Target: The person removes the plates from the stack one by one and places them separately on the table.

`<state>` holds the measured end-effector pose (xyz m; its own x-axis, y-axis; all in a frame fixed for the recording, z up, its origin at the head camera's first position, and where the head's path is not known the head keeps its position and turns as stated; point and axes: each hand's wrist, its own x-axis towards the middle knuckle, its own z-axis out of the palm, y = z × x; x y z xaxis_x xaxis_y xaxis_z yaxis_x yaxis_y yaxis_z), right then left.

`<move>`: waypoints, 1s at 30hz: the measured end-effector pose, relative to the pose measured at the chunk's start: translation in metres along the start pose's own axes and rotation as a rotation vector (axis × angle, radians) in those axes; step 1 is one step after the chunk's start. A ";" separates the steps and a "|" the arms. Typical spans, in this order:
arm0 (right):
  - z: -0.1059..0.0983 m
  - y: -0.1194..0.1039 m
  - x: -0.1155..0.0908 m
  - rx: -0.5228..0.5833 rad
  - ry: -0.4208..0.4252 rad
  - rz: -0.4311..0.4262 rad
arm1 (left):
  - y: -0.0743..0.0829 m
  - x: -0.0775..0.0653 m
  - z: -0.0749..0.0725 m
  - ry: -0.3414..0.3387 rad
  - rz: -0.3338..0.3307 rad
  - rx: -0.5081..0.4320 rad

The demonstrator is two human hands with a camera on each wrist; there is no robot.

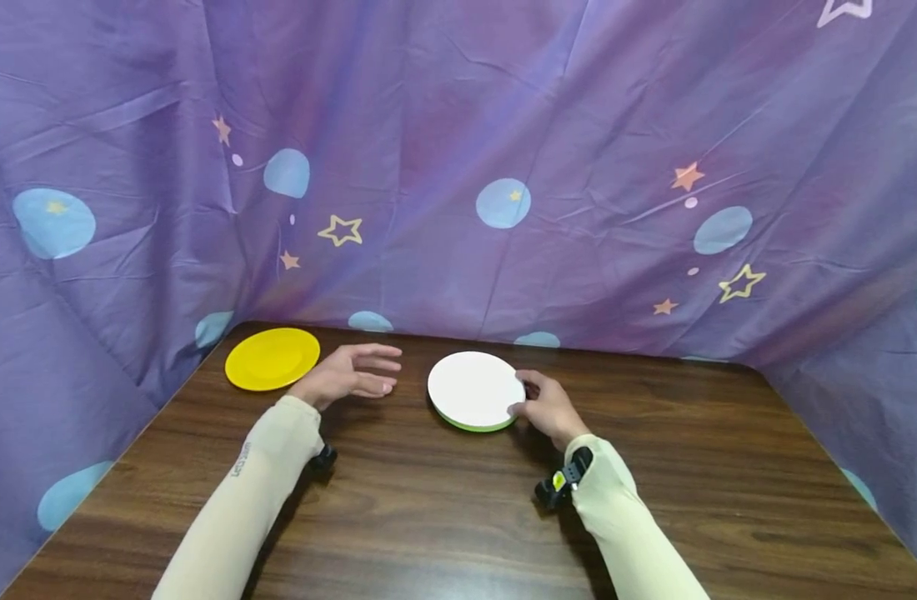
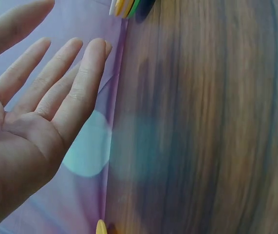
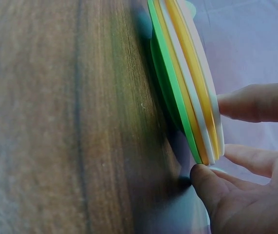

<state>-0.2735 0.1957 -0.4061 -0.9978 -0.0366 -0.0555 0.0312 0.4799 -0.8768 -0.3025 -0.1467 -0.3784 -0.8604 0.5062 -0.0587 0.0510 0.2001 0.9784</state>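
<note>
Near the far middle of the table (image 1: 428, 517) sits a stack (image 1: 477, 390) of plates, green at the bottom, then yellow, white, yellow and white on top. Whether it lies flat or is slightly raised cannot be told. On its right side, the right hand (image 1: 550, 410) pinches the rim, thumb over the top white one, fingers at the edge with one tip against the green. To the left of the stack, well apart from it, the left hand (image 1: 346, 375) hangs empty, fingers stretched and spread. Just beyond its wrist, at the far left corner, lies a yellow plate (image 1: 272, 358). Purple cloth (image 1: 413, 125) with stars and blue spots hangs behind.
</note>
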 end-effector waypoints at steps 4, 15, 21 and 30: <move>0.000 -0.001 -0.001 0.007 0.002 0.000 | 0.001 0.006 0.006 -0.015 -0.016 -0.011; -0.002 -0.001 0.000 -0.005 0.003 0.004 | -0.004 0.024 0.025 -0.041 -0.025 -0.114; 0.000 -0.001 -0.001 -0.014 0.003 0.011 | -0.009 0.028 0.032 -0.024 -0.040 -0.117; 0.001 -0.003 -0.003 0.012 0.003 0.016 | -0.012 0.032 0.043 -0.003 -0.079 -0.135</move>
<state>-0.2703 0.1935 -0.4032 -0.9973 -0.0264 -0.0687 0.0483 0.4701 -0.8813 -0.3091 -0.0970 -0.4007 -0.8575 0.4959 -0.1370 -0.0856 0.1251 0.9884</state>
